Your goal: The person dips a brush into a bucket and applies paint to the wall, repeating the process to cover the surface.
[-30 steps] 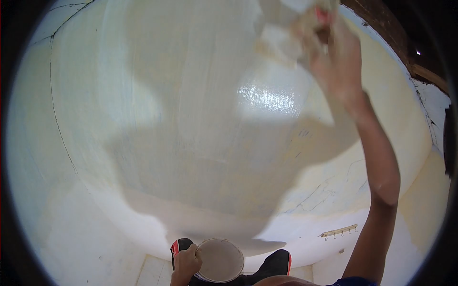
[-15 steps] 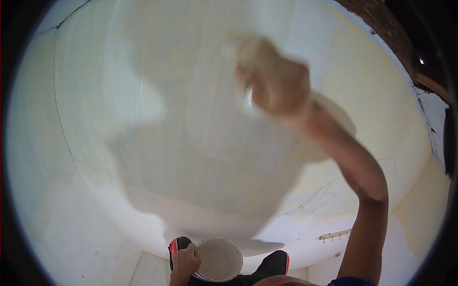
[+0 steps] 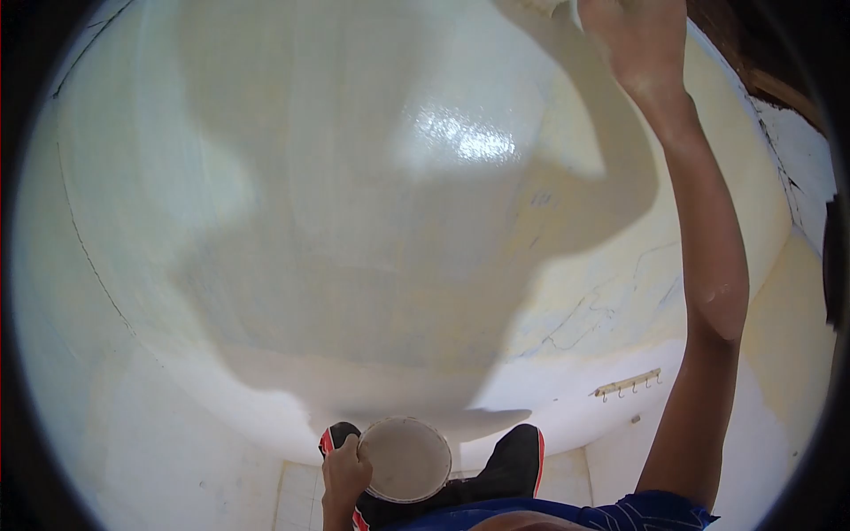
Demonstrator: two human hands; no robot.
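Two hands sit well apart: the right hand [image 3: 639,35] reaches high up the glossy wall [image 3: 354,177], its fingers cut off at the frame's top (grip cannot be told). Straight below, the left hand [image 3: 345,471] clasps the paint tub [image 3: 407,460] by its left rim.

The tub [image 3: 405,460] sits at 6 o'clock. It is round and level, its inside coated with off-white paint. The left hand [image 3: 345,473] grips its 9 o'clock rim. A pale tool [image 3: 547,5] shows at 1 o'clock, mostly cut off.
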